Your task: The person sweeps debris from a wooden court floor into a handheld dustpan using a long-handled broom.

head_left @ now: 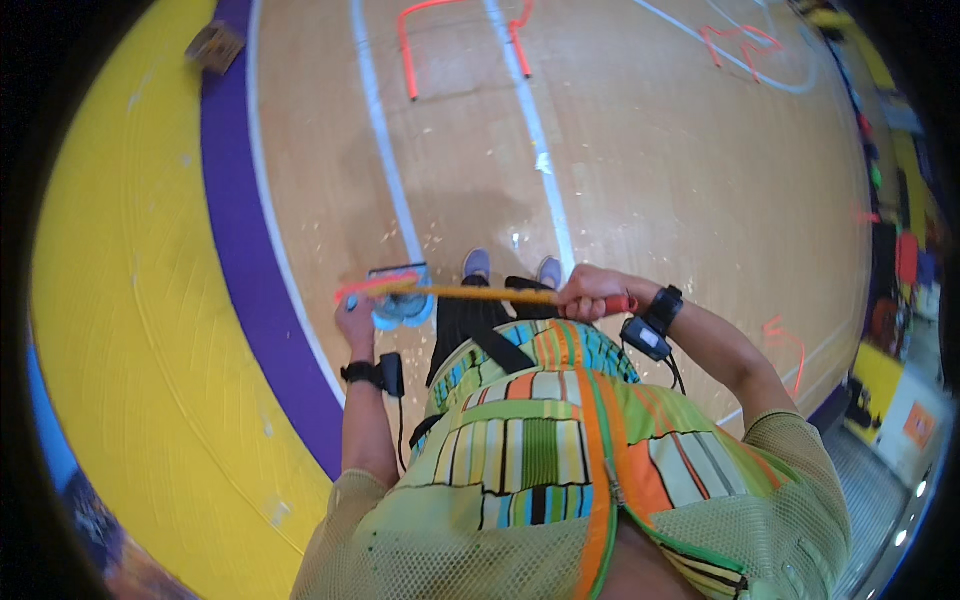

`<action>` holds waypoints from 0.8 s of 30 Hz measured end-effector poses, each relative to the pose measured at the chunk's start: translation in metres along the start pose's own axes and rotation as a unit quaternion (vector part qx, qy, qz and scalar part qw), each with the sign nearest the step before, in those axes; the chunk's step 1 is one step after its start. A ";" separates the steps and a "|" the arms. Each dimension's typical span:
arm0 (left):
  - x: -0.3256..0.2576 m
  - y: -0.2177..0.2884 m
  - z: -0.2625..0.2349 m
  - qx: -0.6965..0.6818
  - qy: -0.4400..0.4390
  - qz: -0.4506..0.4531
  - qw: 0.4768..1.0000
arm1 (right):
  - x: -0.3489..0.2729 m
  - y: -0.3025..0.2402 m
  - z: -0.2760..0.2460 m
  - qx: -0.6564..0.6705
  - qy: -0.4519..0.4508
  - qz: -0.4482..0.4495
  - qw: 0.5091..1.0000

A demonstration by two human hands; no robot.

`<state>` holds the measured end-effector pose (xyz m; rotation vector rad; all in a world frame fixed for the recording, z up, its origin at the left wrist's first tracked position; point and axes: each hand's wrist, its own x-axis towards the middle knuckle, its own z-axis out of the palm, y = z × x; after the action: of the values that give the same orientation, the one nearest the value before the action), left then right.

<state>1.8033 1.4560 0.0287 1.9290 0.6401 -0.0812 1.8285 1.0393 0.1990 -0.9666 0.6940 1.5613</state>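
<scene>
My right hand (588, 293) is closed around the red grip of a thin yellow-shafted broom (480, 294), which I hold level across my front. Its pink bristle end (366, 288) reaches over to my left side. My left hand (356, 325) holds a light blue dustpan-like object (402, 303) right under that bristle end, and the two seem to touch. Both wrists carry black bands with small devices. My grey shoes (477, 264) show just beyond the broom.
Pale scattered bits (432, 240) lie on the wooden gym floor ahead of my feet. White lines, a purple band (235, 230) and a yellow zone (120, 300) run on my left. Orange hurdle frames (408, 55) stand far ahead, and a cardboard box (215, 45) sits far left.
</scene>
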 end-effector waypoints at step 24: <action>-0.063 0.215 0.134 0.080 -0.248 0.043 0.965 | -0.223 0.272 -0.096 0.494 0.405 -0.250 0.728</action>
<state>1.8802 1.2493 0.1688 1.9818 0.2188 -0.5575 1.5946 0.7913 0.3277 -0.8264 1.5052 0.0711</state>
